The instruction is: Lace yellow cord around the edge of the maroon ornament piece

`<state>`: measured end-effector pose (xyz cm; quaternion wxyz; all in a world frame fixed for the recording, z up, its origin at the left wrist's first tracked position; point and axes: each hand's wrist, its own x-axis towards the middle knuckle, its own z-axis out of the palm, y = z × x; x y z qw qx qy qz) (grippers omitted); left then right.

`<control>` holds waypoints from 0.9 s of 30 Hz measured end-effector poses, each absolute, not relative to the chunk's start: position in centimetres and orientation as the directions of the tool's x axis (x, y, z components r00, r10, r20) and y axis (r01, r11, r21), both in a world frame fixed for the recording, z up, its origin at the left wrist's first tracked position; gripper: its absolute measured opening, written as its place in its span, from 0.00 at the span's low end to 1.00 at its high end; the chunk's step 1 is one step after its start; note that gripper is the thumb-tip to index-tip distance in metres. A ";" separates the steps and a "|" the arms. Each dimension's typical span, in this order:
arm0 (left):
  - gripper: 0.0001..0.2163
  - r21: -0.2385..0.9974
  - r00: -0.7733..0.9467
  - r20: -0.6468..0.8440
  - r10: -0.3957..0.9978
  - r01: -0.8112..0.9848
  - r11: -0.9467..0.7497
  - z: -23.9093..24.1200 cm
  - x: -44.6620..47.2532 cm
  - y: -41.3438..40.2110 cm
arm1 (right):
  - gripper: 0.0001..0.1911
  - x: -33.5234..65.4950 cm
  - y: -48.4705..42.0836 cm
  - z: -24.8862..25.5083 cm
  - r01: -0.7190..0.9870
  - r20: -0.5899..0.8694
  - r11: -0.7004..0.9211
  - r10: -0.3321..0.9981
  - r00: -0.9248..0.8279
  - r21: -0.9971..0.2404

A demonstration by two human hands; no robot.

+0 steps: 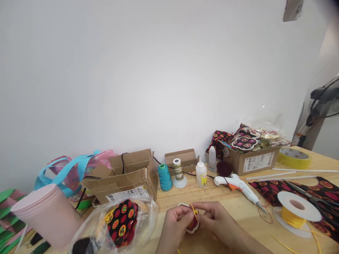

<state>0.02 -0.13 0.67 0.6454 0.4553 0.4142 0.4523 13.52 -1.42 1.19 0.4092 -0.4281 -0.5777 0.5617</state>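
Observation:
Near the front middle of the table, my left hand [178, 222] and my right hand [213, 220] meet over a dark red, white-edged fabric piece [192, 225]. A short yellow cord [194, 210] stands up between my fingertips. The left thumb and forefinger pinch together at the cord, and the right fingers close in from the other side. Both hands cover much of the fabric piece. To the right stands a white spool of yellow cord [292, 217], with loose ends trailing. A white glue gun [239, 188] lies just beyond my right hand.
Left are a pink lidded cup [47, 215], a plastic bag with patterned fabric [123, 222] and an open cardboard box [119, 180]. Behind stand teal thread [165, 178] and a glue bottle [201, 173]. Right are a filled box [251, 160], yellow tape [293, 157] and scissors [304, 192].

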 end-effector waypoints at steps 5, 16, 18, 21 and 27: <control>0.12 0.961 0.261 -0.155 0.953 -0.182 0.206 1.7 0.2 -0.5 | 0.10 13.3 -2.1 1.8 0.222 0.168 0.229 0.950 -0.264 -0.948; 0.11 0.978 0.283 -0.097 0.954 -0.150 0.144 -0.3 -0.2 0.1 | 0.09 14.1 -1.6 0.6 0.619 0.300 0.361 0.931 -0.206 -0.697; 0.11 0.975 0.276 -0.096 0.956 -0.166 0.146 -0.4 -0.2 0.1 | 0.09 14.2 -1.6 0.7 0.646 0.286 0.348 0.936 -0.204 -0.679; 0.12 0.974 0.263 -0.097 0.960 -0.175 0.147 -0.9 -0.1 0.2 | 0.10 14.3 -1.7 1.0 0.667 0.278 0.343 0.938 -0.207 -0.662; 0.11 0.980 0.242 -0.096 0.966 -0.146 0.134 -1.4 -0.2 0.3 | 0.10 13.8 -1.4 0.6 0.653 0.259 0.346 0.938 -0.230 -0.673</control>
